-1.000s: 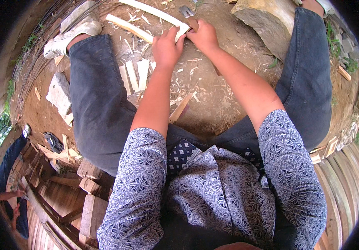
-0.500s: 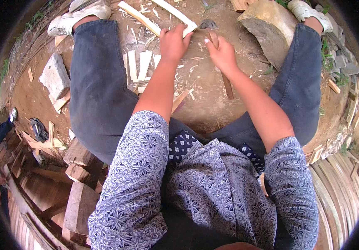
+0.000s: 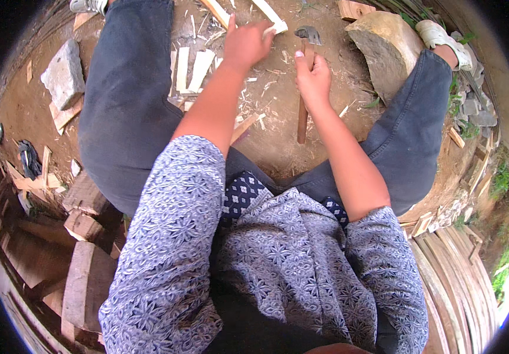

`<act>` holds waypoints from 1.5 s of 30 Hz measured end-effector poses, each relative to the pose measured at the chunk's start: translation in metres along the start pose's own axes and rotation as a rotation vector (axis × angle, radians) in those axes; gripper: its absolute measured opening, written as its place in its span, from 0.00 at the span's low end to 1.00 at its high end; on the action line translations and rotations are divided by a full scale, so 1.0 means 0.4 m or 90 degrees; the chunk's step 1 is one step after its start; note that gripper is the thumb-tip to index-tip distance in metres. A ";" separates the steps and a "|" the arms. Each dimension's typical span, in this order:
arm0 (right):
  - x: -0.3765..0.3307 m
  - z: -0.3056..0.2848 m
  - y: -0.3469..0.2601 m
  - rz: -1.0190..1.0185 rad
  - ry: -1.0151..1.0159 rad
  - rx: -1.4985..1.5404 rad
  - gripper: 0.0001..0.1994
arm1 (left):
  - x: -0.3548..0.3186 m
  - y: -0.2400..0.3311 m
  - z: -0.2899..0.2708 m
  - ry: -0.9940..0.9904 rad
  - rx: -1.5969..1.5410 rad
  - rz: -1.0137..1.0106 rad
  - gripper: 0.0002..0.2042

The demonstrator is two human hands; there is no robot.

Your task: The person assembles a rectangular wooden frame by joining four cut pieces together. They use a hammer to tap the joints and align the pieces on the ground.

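I sit on bare earth with my knees apart. My left hand (image 3: 244, 44) reaches forward, and its fingers close on the near end of a pale split wooden stick (image 3: 268, 13) that runs up out of view. My right hand (image 3: 313, 75) grips the brown wooden handle (image 3: 302, 123) of a small hatchet just below its dark metal head (image 3: 309, 33). The handle points back toward me, and the head sits a little to the right of the stick.
A big pale stone block (image 3: 384, 50) lies by my right knee. Flat split strips (image 3: 192, 66) and chips litter the ground by my left leg. A grey stone (image 3: 62, 74) lies at the left. Wood blocks (image 3: 83, 283) are stacked at the lower left, planks (image 3: 455, 283) at the lower right.
My right hand has drawn away from the left hand and now holds the hatchet by itself, to the right of the stick. The left hand stays on the stick.
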State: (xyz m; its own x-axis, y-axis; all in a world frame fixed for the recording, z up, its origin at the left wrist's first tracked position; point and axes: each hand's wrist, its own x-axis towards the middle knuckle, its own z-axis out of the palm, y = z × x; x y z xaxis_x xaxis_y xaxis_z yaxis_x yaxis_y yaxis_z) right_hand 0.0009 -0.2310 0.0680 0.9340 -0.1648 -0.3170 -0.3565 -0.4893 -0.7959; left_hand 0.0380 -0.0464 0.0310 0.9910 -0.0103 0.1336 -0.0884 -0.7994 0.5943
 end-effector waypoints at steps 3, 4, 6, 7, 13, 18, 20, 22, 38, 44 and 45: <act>0.045 0.048 0.039 -0.021 0.035 -0.007 0.19 | 0.022 -0.037 -0.032 -0.116 0.020 -0.027 0.16; 0.066 0.058 0.046 -0.042 0.056 0.001 0.19 | 0.035 -0.034 -0.048 -0.161 0.033 -0.031 0.16; 0.122 0.083 0.046 -0.049 0.022 0.019 0.20 | 0.041 -0.043 -0.057 -0.206 0.044 -0.028 0.17; 0.145 0.092 0.043 -0.055 0.004 0.030 0.20 | 0.046 -0.050 -0.057 -0.205 0.040 -0.021 0.17; 0.199 0.122 0.024 -0.122 0.025 0.006 0.24 | 0.089 -0.037 -0.089 -0.272 -0.004 -0.056 0.18; 0.208 0.127 0.033 -0.124 0.023 0.026 0.23 | 0.093 -0.025 -0.071 -0.232 -0.139 -0.094 0.21; 0.196 0.129 0.021 -0.127 0.026 0.024 0.22 | 0.102 -0.034 -0.058 -0.222 -0.300 -0.141 0.29; 0.198 0.134 0.025 -0.136 0.040 0.008 0.22 | 0.112 -0.045 -0.051 -0.160 -0.239 -0.077 0.28; 0.187 0.130 0.013 -0.145 0.052 0.002 0.22 | 0.128 -0.056 -0.046 -0.268 -0.228 -0.132 0.26; 0.196 0.126 0.014 -0.139 0.045 -0.027 0.22 | 0.115 -0.061 -0.016 -0.197 -0.244 -0.070 0.22; 0.190 0.125 0.006 -0.137 0.038 -0.022 0.22 | 0.109 -0.070 -0.009 -0.180 -0.254 -0.055 0.22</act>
State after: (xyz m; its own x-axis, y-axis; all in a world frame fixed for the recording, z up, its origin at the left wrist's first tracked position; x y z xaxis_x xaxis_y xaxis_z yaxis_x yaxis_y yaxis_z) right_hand 0.0697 -0.2019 0.0162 0.9886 -0.1039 -0.1094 -0.1487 -0.5475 -0.8235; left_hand 0.0834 -0.0223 0.0230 0.9801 -0.1603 -0.1172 0.0188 -0.5126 0.8584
